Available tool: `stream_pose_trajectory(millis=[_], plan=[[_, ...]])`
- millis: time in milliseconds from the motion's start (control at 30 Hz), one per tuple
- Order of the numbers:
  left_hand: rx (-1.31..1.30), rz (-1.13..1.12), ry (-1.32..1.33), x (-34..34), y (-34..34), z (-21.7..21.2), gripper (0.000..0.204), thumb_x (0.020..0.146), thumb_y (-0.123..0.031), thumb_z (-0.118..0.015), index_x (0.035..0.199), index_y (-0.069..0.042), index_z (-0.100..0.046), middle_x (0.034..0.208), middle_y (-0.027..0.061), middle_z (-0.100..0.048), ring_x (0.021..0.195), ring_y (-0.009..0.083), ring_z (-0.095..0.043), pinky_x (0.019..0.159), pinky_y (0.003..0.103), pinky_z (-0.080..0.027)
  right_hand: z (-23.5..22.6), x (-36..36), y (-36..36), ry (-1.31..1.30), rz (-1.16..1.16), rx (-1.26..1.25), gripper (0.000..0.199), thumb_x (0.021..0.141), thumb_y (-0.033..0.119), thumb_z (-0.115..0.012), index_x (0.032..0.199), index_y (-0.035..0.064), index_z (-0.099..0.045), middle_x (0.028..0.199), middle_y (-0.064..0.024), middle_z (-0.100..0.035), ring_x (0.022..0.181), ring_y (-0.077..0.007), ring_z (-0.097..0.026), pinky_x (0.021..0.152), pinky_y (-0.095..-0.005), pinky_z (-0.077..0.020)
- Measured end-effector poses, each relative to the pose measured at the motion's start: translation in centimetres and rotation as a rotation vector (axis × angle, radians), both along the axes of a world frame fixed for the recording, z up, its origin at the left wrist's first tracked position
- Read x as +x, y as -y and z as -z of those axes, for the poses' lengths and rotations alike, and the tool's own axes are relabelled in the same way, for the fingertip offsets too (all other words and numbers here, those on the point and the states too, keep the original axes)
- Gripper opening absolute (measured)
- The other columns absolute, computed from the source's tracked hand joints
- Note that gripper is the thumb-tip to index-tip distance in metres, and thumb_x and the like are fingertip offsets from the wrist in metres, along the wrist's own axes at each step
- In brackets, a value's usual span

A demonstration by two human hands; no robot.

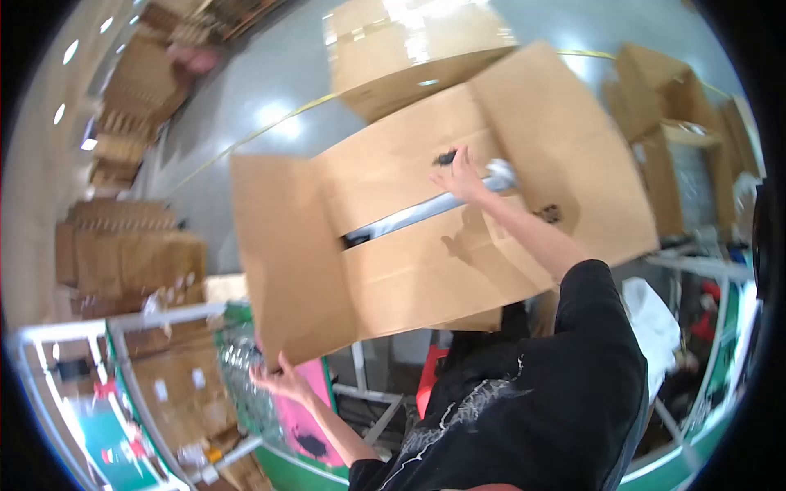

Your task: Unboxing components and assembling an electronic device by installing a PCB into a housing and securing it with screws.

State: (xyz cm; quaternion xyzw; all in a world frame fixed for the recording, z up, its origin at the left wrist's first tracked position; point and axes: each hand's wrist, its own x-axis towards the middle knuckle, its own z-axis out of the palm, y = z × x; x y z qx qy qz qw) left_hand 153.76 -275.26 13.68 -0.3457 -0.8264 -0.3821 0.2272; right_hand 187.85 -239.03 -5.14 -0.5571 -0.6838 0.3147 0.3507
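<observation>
A large brown cardboard box (409,274) stands in front of me with its flaps spread outward. Through the gap between its long flaps shows a silvery-grey plastic-looking surface (409,214), with something black at the left end. My right hand (465,178) is over the far flap with its fingers apart. Beside those fingertips is a small black patch (446,158); blur hides whether it is a loose thing or a mark. My left hand (282,383) is open at the near corner of the left flap (291,254), its fingertips close to the cardboard.
A taped carton (372,61) stands beyond the box, and open cartons (667,98) stand at the far right. Stacked cardboard (135,262) is on the left. Near my left arm are clear plastic wrap (246,376), a pink sheet (315,385) and a metal-framed green bench (295,470).
</observation>
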Motion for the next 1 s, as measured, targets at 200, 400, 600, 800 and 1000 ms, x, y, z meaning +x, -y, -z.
stream_pose_trajectory(millis=[200, 400, 600, 800, 1000], plan=[[0.388, -0.077, 0.947, 0.9, 0.4, 11.4, 0.062, 0.093, -0.049, -0.047, 0.121, 0.005, -0.048, 0.105, 0.0191, -0.059, 0.094, 0.0268, -0.058, 0.067, 0.037, -0.052, -1.6, 18.1, 9.7, 0.690, 0.572, 0.058, 0.053, 0.073, 0.021, -0.072, 0.109, -0.0044, -0.043, 0.130, -0.0256, -0.037, 0.129, -0.0412, -0.029, 0.102, -0.0482, -0.0301], [0.378, -0.162, 1.045, 2.7, -1.7, 14.2, 0.078, 0.092, -0.061, -0.032, 0.133, 0.005, -0.038, 0.128, 0.0223, -0.048, 0.114, 0.0363, -0.050, 0.090, 0.053, -0.046, 4.0, 18.2, 13.6, 0.087, 0.611, -0.727, 0.071, 0.087, 0.059, -0.040, 0.109, -0.0068, -0.053, 0.108, -0.0281, -0.060, 0.104, -0.0422, -0.056, 0.088, -0.0478, -0.0431], [0.177, -0.163, 1.143, 1.8, -0.6, 15.5, 0.082, 0.089, -0.067, -0.030, 0.129, 0.003, -0.044, 0.123, 0.0195, -0.052, 0.111, 0.0348, -0.053, 0.089, 0.046, -0.049, -0.2, 15.4, 16.3, 0.382, 0.625, -0.004, 0.045, 0.087, 0.039, -0.055, 0.105, -0.0013, -0.047, 0.093, -0.0252, -0.061, 0.090, -0.0439, -0.059, 0.078, -0.0537, -0.0450], [0.219, -0.156, 1.191, 0.4, 0.8, 14.3, 0.073, 0.091, -0.064, -0.029, 0.126, -0.002, -0.046, 0.109, 0.0148, -0.059, 0.076, 0.0242, -0.057, 0.055, 0.032, -0.043, 0.4, 17.6, 14.6, 0.235, 0.396, -0.419, 0.041, 0.086, 0.034, -0.058, 0.101, 0.0013, -0.040, 0.084, -0.0252, -0.062, 0.080, -0.0434, -0.062, 0.068, -0.0525, -0.0498], [0.242, 0.248, 1.758, 6.2, 3.8, 11.2, 0.053, 0.094, -0.055, -0.032, 0.117, -0.010, -0.050, 0.098, 0.0059, -0.058, 0.073, 0.0165, -0.050, 0.059, 0.029, -0.040, 2.9, 24.4, 14.8, 0.085, 0.466, -0.476, 0.042, 0.091, 0.041, -0.050, 0.103, 0.0021, -0.045, 0.084, -0.0314, -0.060, 0.084, -0.0489, -0.058, 0.070, -0.0539, -0.0448]])
